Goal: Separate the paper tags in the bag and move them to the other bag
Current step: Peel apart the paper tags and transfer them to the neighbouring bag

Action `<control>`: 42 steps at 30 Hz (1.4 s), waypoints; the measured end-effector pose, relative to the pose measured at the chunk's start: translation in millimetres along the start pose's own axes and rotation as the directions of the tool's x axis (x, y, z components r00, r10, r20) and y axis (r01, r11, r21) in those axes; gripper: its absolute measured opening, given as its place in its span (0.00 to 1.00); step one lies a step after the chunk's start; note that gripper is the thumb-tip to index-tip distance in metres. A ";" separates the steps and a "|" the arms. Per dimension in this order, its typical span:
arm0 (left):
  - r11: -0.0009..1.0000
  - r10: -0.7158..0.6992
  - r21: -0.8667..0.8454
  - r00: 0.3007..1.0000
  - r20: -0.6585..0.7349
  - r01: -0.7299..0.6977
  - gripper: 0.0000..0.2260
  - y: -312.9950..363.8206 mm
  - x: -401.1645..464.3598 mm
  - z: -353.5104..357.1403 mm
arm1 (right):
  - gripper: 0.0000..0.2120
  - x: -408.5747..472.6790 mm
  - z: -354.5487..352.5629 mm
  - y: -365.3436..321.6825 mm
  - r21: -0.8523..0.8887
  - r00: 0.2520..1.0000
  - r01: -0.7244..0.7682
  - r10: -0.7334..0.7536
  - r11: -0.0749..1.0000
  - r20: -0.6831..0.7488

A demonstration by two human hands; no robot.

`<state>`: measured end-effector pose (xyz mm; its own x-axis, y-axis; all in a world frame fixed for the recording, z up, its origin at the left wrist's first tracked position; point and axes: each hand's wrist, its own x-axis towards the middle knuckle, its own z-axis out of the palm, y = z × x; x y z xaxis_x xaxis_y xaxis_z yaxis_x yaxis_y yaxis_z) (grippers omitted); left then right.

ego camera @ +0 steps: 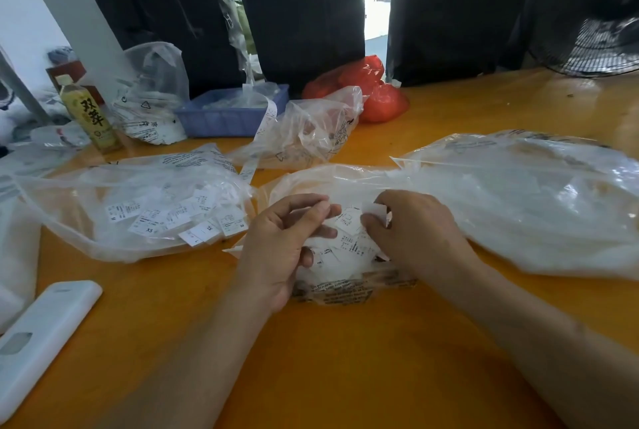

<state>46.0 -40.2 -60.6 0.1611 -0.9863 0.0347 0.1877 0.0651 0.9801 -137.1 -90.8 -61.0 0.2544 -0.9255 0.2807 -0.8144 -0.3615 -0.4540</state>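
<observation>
**Head view: both hands at the middle bag of paper tags, orange table**

I see an orange table (345,359) running the full width of the view. At its far edge stand three black wrapped bundles (301,10), with daylight showing between the middle one and the right one. A fan (594,31) sits at the far right, cut off by the edge. Before the bundles lie a red plastic bag (377,93), a blue tray (231,114) and a tea bottle (90,114).

Three clear bags lie near me. The left bag (86,217) holds loose white tags (173,214) printed with size letters. The middle bag (345,276), between my hands, holds a heap of paper tags (349,245). The right bag (518,207) lies flat; I cannot make out what is inside.

My left hand (280,245) has its fingers curled, thumb and forefinger pressed on a film of plastic or paper; I cannot tell which. My right hand (411,231) pinches one white tag (375,212) above the heap.

A white phone case (41,335) lies at lower left, partly cut off. Motion blur softens the far corners.
</observation>
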 end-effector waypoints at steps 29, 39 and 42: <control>0.999 -0.002 -0.040 0.992 0.125 0.007 0.16 -14.5 1.5 2.4 | 0.03 -8.8 -18.4 2.7 0.714 0.988 0.125 -0.020 0.689 -0.153; 0.996 -0.001 0.084 0.985 0.173 -0.014 0.15 -15.2 0.6 1.6 | 0.04 -9.9 -11.6 1.9 0.640 0.977 0.184 -0.068 0.746 -0.202; 0.994 -0.002 0.104 0.981 0.192 -0.018 0.14 -15.1 0.5 1.8 | 0.05 -9.0 -10.2 1.9 0.628 0.976 0.188 -0.072 0.755 -0.206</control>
<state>41.5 -42.0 -75.0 -0.0285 -0.9972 0.0696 0.0827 0.0670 0.9943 -146.2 -81.9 -55.8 0.1989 -0.8540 0.4808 -0.2397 -0.5181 -0.8211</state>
